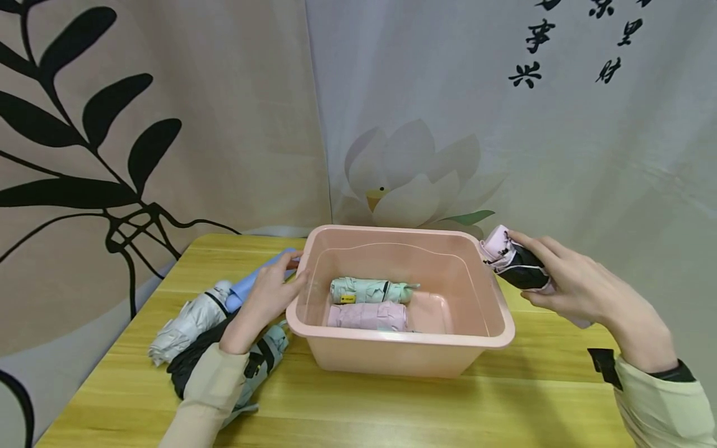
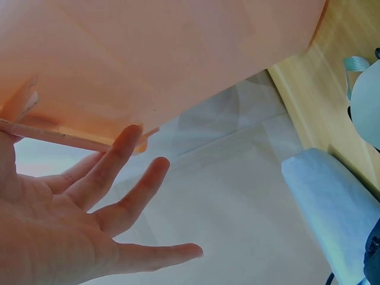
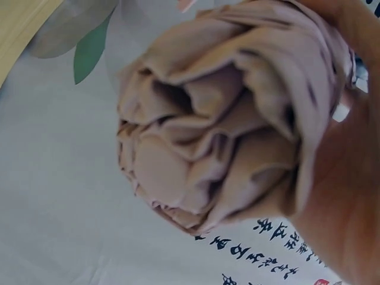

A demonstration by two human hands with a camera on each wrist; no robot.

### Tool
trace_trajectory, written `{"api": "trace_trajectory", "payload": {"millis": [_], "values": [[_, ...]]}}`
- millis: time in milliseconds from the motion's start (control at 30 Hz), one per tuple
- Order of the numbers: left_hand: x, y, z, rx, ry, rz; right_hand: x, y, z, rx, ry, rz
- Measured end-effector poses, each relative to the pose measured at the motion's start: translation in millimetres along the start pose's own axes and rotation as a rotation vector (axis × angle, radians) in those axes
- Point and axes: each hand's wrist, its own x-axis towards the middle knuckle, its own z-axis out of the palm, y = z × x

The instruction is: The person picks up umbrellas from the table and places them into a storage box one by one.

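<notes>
My right hand [image 1: 588,289] grips a folded pink umbrella with a black panel [image 1: 523,267], held up just beyond the tub's right rim. In the right wrist view the bunched fabric end of this umbrella [image 3: 208,119] faces the camera, with a round tip among the folds. My left hand [image 2: 77,219] is at the left rim of the pink plastic tub [image 1: 400,354]. Its fingers spread fairly straight, one fingertip at the underside of the rim, the thumb mostly hidden. Inside the tub lie a mint-green folded umbrella [image 1: 366,290] and a lilac folded umbrella [image 1: 366,316], side by side.
Left of the tub, partly behind my left forearm, lie folded umbrellas: silver-grey [image 1: 190,320], blue [image 1: 241,289], black [image 1: 193,358] and grey-green [image 1: 269,354]. The wooden table [image 1: 392,410] ends at a printed curtain [image 1: 252,124] behind.
</notes>
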Motion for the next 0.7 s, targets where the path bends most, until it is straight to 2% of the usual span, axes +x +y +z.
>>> {"api": "trace_trajectory", "payload": {"millis": [233,467,700], "values": [[1.0,-0.8,0.8,-0.001,0.006,-0.009,14,-8,-7.4,0.007,0.002,-0.024],[1.2,-0.6,1.1,0.006,0.01,-0.015,30,-17,-11.6,0.007,0.025,-0.112],[1.6,-0.6,1.2,0.018,0.015,-0.019,47,-28,-11.3,-0.006,0.048,-0.162]]}}
